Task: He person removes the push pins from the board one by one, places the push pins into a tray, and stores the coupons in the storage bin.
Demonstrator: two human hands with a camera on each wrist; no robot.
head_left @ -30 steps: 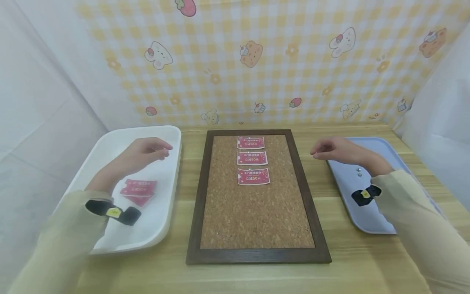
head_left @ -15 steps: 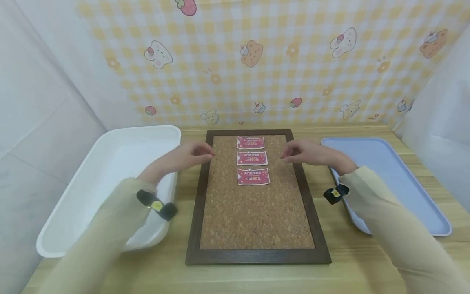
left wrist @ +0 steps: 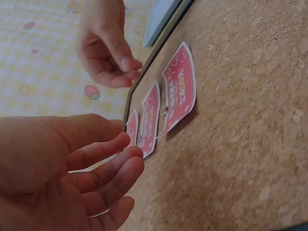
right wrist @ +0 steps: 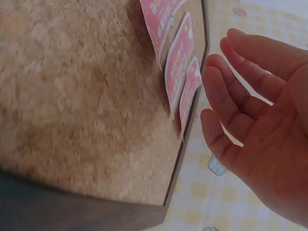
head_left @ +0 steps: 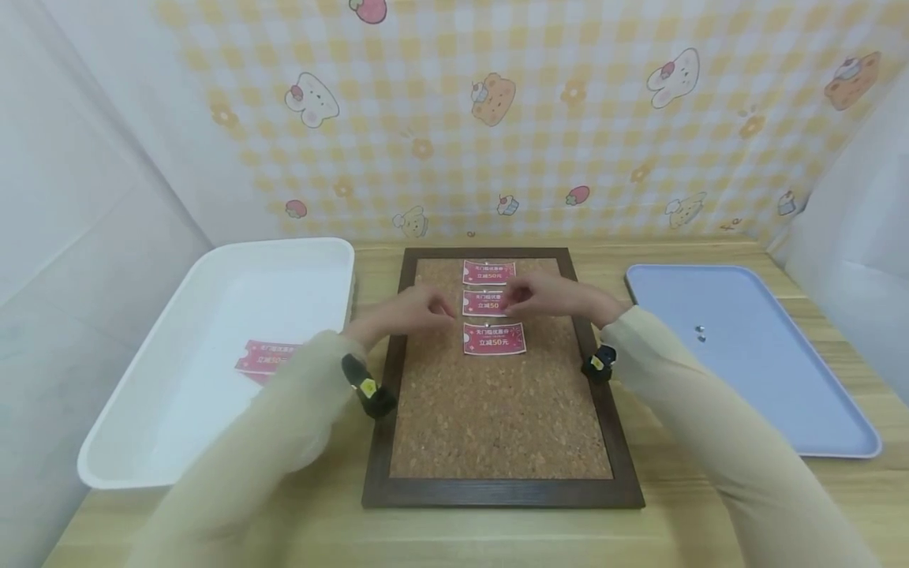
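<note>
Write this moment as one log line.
left hand, right hand: above corkboard, nothing visibly held | three coupons: on corkboard | more coupons: white tray | metal pieces: blue tray

soft even light, dimmer wrist views

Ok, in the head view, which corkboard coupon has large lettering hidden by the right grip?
The middle coupon: the right grip covers its right end, while the top coupon and bottom coupon show their large lettering whole.

Left hand [head_left: 410, 311], right hand [head_left: 550, 294] — fingers [left wrist: 118, 182] loosely bent, pointing toward each other; forearms [head_left: 245, 442] angled inward.
</note>
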